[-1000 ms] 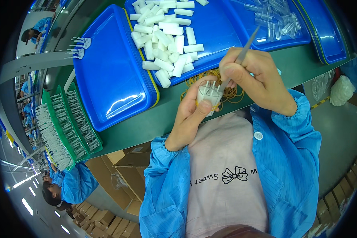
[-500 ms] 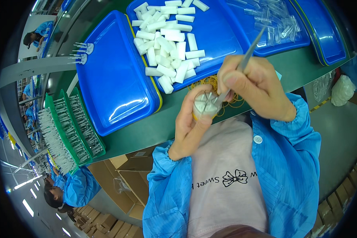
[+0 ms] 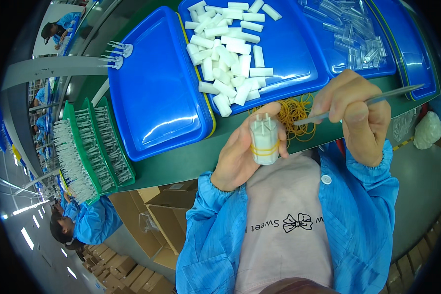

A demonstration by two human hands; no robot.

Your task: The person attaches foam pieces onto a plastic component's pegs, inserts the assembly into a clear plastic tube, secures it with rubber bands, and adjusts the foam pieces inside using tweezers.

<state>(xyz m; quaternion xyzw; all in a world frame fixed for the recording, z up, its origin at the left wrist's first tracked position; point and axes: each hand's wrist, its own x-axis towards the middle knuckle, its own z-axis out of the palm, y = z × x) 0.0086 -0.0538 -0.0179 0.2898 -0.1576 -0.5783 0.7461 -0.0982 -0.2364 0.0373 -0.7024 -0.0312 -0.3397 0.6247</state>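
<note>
My left hand (image 3: 236, 160) is closed around a short cylindrical bundle (image 3: 263, 144) of white and clear pieces. Yellow rubber bands circle its middle, and several pale prongs stand at its top. The bundle's side faces up toward me. To the right of it, my right hand (image 3: 360, 115) is closed on a slim metal tool (image 3: 394, 93), with its thin tip toward the bundle but apart from it. Whether this tool has one blade or two I cannot make out. Behind both hands lies a loose heap of yellow rubber bands (image 3: 295, 113) on the green tabletop.
White foam-like blocks (image 3: 225, 54) lie in a blue tray (image 3: 294, 59); clear plastic pieces (image 3: 360, 41) lie in another tray. At left are a blue tray (image 3: 157, 93) and green racks (image 3: 100, 152) of small parts. A cardboard box (image 3: 152, 220) stands below. Co-workers sit farther left.
The bundle has turned from showing its segmented end to showing its banded side. My right hand has drawn away to the right, and the tool has swung from steep to nearly level.
</note>
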